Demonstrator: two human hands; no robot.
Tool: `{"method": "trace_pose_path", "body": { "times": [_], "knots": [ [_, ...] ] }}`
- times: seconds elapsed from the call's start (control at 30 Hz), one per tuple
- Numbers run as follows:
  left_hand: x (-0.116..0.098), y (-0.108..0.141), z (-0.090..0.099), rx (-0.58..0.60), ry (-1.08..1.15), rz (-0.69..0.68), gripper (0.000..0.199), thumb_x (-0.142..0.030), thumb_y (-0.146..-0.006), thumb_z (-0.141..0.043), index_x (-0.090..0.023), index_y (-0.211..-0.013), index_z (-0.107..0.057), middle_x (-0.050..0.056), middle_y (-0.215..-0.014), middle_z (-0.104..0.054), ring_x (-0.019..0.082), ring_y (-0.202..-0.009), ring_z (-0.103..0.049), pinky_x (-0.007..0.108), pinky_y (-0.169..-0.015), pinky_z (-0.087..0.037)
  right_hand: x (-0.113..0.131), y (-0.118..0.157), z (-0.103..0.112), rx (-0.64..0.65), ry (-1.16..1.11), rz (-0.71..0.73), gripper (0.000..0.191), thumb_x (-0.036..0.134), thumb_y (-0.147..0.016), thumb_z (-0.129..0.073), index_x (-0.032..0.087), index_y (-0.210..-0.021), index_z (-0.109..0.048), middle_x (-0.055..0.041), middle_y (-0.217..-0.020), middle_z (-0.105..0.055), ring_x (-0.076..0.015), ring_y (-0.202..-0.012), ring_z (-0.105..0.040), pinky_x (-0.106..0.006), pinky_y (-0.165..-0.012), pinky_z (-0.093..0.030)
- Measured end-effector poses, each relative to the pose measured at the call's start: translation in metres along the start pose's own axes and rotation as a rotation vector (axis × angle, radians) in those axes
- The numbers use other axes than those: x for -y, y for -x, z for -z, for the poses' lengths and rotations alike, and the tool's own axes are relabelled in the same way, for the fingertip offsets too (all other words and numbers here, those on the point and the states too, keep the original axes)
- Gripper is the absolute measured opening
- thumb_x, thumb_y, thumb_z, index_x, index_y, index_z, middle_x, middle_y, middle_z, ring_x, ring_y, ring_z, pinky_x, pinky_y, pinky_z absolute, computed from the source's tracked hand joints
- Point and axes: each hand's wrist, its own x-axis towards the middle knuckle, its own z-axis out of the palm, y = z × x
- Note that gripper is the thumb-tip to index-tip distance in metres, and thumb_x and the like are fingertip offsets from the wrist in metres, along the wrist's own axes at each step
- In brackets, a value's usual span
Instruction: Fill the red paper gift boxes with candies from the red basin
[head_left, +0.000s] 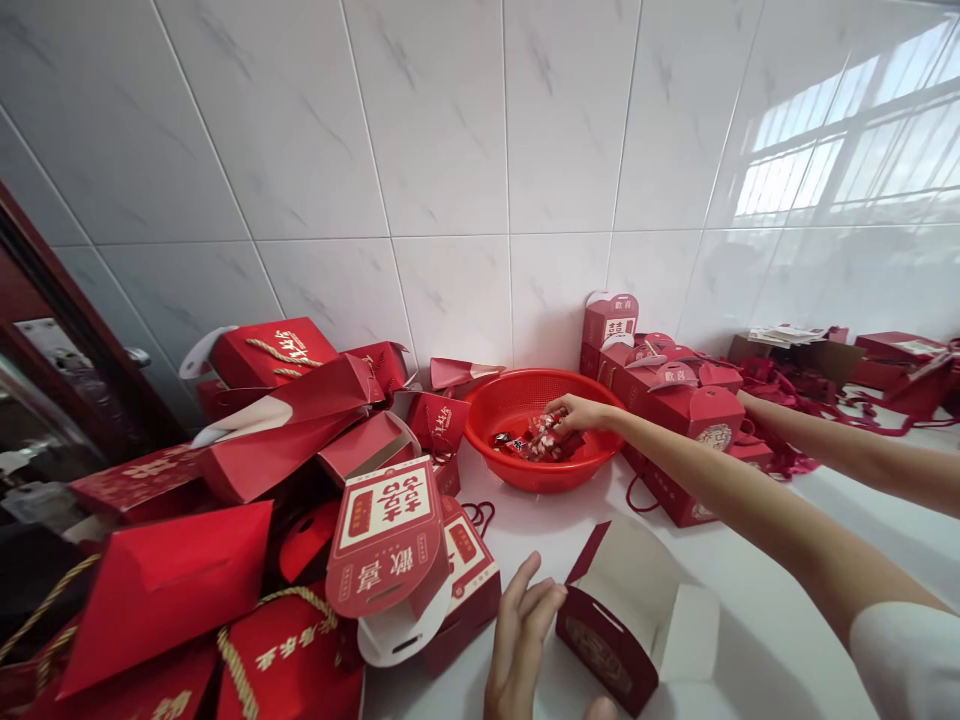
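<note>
My left hand [525, 635] is raised at the bottom centre, fingers apart, holding nothing. Just right of it lies an open dark-red box [600, 650] with a pale inside and raised flaps. My right hand [577, 412] reaches into the red plastic basket [544, 475], its fingers closed around wrapped candies [544, 440]. More small wrapped pieces lie in the basket beneath it. Left of my left hand, a red box with white lettering [390, 530] leans on other boxes, its curved handle flap sticking out.
Red gift boxes with rope handles [169, 590] are heaped on the left. Behind the basket stands a tiled wall [450, 290]. More red boxes [675, 430] stand right of it, where another person's arm [862, 445] reaches in. Dark-red ribbons [787, 400] lie farther right.
</note>
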Motion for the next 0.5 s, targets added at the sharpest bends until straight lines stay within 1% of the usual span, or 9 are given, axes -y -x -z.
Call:
{"method": "trace_pose_path", "body": {
  "times": [0.1, 0.2, 0.33, 0.4, 0.5],
  "knots": [
    [-0.001, 0.000, 0.000, -0.011, -0.021, 0.007, 0.057, -0.053, -0.088, -0.061, -0.032, -0.140, -0.053, 0.014, -0.154, -0.044, 0.033, -0.130, -0.057, 0.048, -0.102, -0.053, 0.001, 0.008, 0.006, -0.047, -0.169, -0.009, 0.035, 0.016, -0.066, -0.080, 0.016, -0.097, -0.065, 0.0018, -0.071, -0.066, -0.0134, -0.063, -0.064, -0.020, -0.054, -0.052],
    [-0.002, 0.000, -0.001, -0.043, -0.004, -0.002, 0.051, -0.050, -0.092, -0.057, -0.032, -0.140, -0.052, 0.014, -0.156, -0.041, 0.034, -0.134, -0.054, 0.048, -0.104, -0.052, 0.001, 0.017, 0.009, -0.102, -0.310, -0.015, 0.033, 0.019, -0.070, -0.081, 0.017, -0.097, -0.064, 0.0008, -0.072, -0.067, -0.0130, -0.062, -0.065, -0.019, -0.052, -0.053],
    [-0.003, 0.001, 0.000, -0.061, 0.003, 0.058, 0.048, -0.051, -0.093, -0.056, -0.029, -0.136, -0.057, 0.014, -0.155, -0.042, 0.034, -0.134, -0.053, 0.047, -0.103, -0.052, 0.000, 0.029, 0.011, -0.150, -0.449, -0.005, 0.031, 0.023, -0.072, -0.083, 0.018, -0.095, -0.063, 0.0011, -0.070, -0.068, -0.0125, -0.062, -0.066, -0.020, -0.054, -0.056],
    [-0.003, 0.000, 0.001, -0.058, 0.008, 0.096, 0.049, -0.052, -0.092, -0.058, -0.028, -0.134, -0.059, 0.014, -0.154, -0.044, 0.033, -0.130, -0.056, 0.047, -0.103, -0.052, -0.001, 0.035, 0.010, -0.153, -0.494, 0.002, 0.035, 0.020, -0.069, -0.085, 0.018, -0.098, -0.064, 0.0016, -0.068, -0.068, -0.0135, -0.062, -0.067, -0.022, -0.057, -0.058],
    [-0.004, 0.000, 0.003, -0.058, 0.021, 0.147, 0.049, -0.053, -0.090, -0.061, -0.028, -0.132, -0.062, 0.013, -0.152, -0.047, 0.033, -0.123, -0.061, 0.049, -0.103, -0.052, -0.002, 0.043, 0.009, -0.158, -0.533, 0.020, 0.043, 0.011, -0.067, -0.085, 0.017, -0.104, -0.064, 0.0026, -0.064, -0.068, -0.0133, -0.060, -0.067, -0.023, -0.060, -0.060]
  ]
}}
